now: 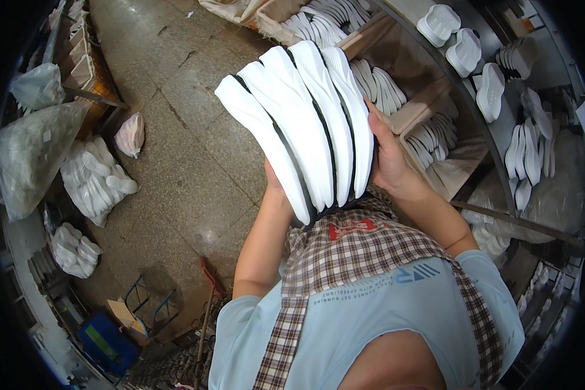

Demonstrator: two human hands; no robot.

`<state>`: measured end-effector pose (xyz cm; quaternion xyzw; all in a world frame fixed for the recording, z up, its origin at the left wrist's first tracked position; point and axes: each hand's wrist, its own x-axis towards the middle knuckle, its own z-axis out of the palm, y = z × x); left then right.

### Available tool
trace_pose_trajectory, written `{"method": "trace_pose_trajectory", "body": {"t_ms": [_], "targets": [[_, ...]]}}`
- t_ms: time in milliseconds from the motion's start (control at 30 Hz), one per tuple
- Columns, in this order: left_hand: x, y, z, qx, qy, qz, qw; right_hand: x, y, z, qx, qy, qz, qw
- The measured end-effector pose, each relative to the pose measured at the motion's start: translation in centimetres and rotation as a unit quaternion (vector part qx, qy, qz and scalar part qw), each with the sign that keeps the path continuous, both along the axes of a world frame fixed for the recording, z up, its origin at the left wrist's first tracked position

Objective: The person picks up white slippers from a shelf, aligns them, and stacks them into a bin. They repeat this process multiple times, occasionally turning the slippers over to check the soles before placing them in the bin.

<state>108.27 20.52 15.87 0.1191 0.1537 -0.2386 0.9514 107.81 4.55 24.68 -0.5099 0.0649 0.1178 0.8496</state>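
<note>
Between my two hands is a stack of several white shoe soles (297,123) with black layers along their edges, held side-on in front of my checkered apron. At the left side of the stack my left hand (274,179) is pressed against the soles, its fingers mostly hidden behind them. My right hand (390,155) clasps the opposite side, thumb up along the outermost sole. The lower ends of the soles lie close to the apron (370,244).
Fabric-lined bins (429,140) filled with white soles stand to the right. Beyond them a table (429,49) carries loose soles (491,91). Clear plastic bags of soles (97,179) lie on the floor at left, near a blue box (108,344) and a red-headed tool (211,276).
</note>
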Motion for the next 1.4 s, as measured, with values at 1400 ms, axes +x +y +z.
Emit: {"method": "trace_pose_trajectory", "body": {"t_ms": [1400], "targets": [[3.9,-4.2,2.8,0.185,-0.208,-0.141,0.95,-1.9,-9.8,0.1,0.053,0.072,-0.034,0.995]]}}
